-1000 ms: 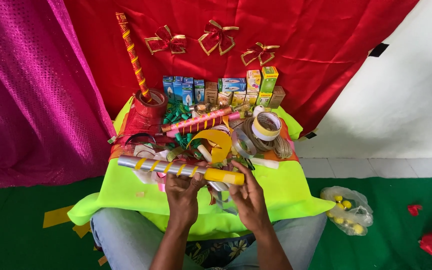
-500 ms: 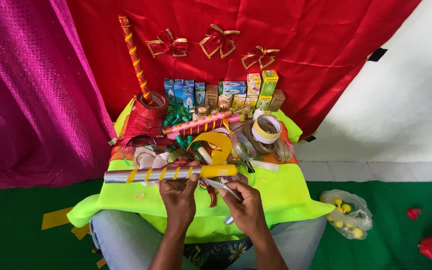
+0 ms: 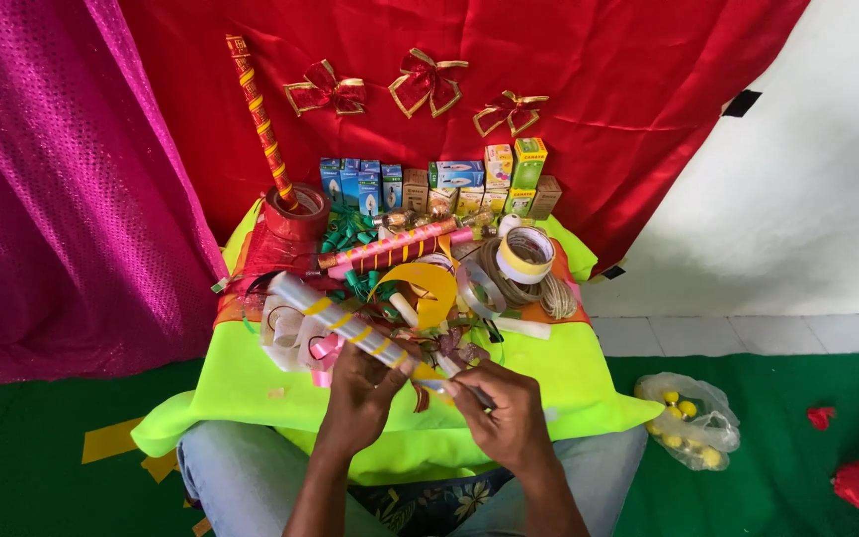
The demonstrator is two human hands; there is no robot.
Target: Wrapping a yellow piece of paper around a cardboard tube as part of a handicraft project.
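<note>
My left hand grips a silver tube wound with yellow stripes; the tube slants up and to the left from my fingers. My right hand is closed on a thin silver strip at the tube's near end, beside a small red bow. Both hands hover over the neon yellow-green cloth spread across my lap.
Craft items crowd the cloth: a pink striped tube, tape rolls, twine, a yellow ribbon loop, small boxes at the back. A tall red striped stick leans on the red backdrop with three bows. A plastic bag lies on the green floor at right.
The silver tube has swung from level to slanting up-left, and its yellow end is now hidden at my hands. My right hand has moved in to the tube's near end with the strip.
</note>
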